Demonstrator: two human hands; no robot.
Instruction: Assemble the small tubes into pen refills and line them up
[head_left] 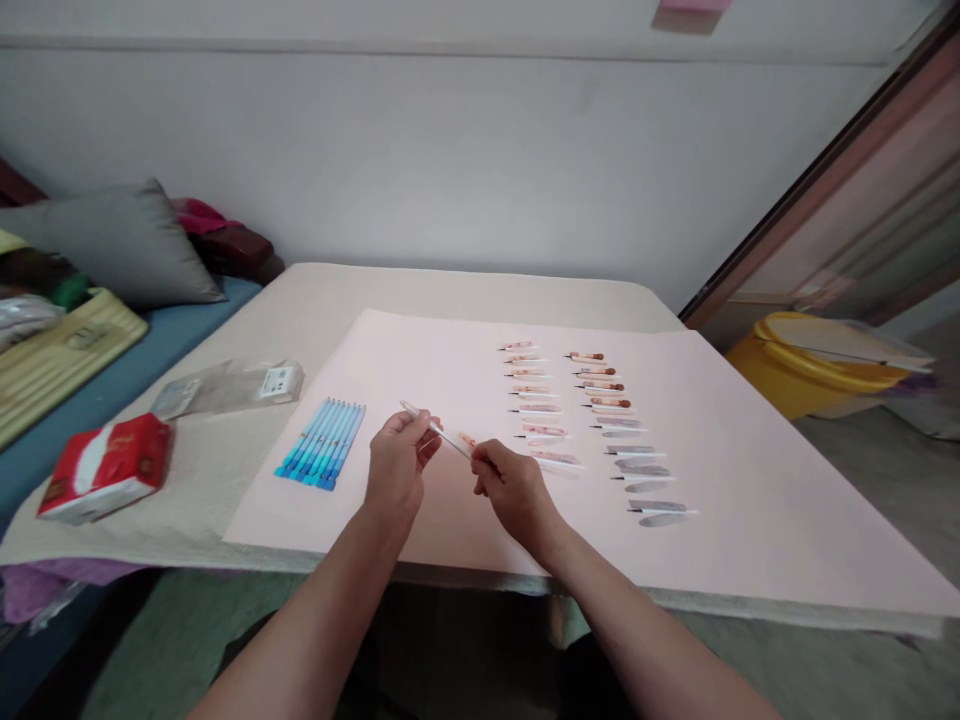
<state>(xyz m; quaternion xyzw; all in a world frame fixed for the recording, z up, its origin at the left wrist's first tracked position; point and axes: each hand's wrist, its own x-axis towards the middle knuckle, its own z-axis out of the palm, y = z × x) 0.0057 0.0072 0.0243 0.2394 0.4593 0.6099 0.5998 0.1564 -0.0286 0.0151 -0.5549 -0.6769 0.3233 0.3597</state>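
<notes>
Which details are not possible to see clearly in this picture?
- Head view: the slim pen is partly covered by the left hand and right hand.
- The small print on the pen parts in two rows is too small.
- The yellow bucket is blurred.
- The pink note is cut by the top edge.
</notes>
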